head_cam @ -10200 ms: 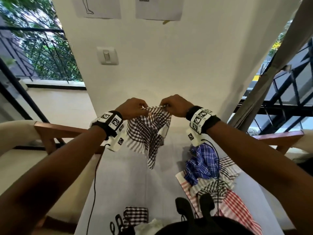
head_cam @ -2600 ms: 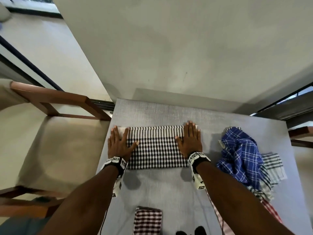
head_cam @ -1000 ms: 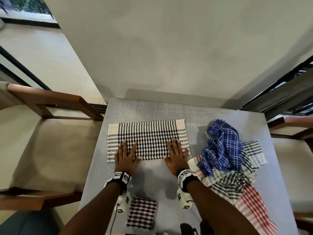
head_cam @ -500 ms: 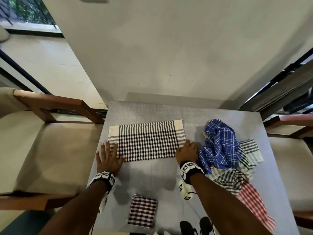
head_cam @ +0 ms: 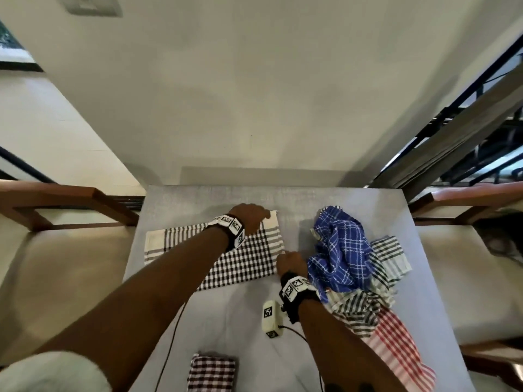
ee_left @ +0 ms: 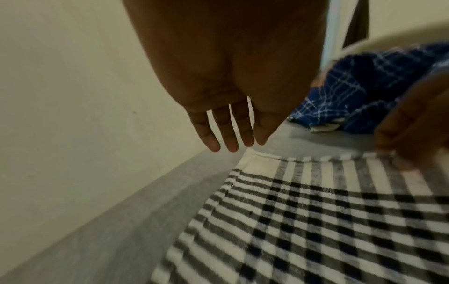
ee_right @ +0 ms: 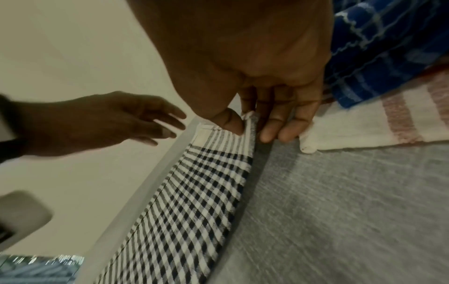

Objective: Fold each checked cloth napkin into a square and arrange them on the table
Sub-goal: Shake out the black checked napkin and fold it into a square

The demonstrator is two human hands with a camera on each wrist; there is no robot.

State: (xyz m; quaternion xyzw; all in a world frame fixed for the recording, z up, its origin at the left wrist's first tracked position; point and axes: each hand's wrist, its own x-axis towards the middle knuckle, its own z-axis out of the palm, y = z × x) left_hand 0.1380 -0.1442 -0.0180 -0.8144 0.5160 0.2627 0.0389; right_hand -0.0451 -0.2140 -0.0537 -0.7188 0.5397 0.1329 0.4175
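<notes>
Grey table [head_cam: 249, 315] w/ the black-and-white napkin [head_cam: 246, 264] lying as a long strip mid-table. Unfolded pile [head_cam: 365, 281] sits just right of it. Right hand [head_cam: 291, 263] pinches the napkin's near-right corner, thumb vs fingers. Left hand [head_cam: 250, 215] is over the far-right corner, fingers straight, prob not touching.

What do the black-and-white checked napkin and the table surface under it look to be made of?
Black-and-white checked napkin: woven cloth, probably cotton, matte; the check is woven in, with a stitched cream hem at the corner. Table: matte grey with a fine woven-looking grain; whether that is a fabric cover or textured laminate cannot be told.
</notes>
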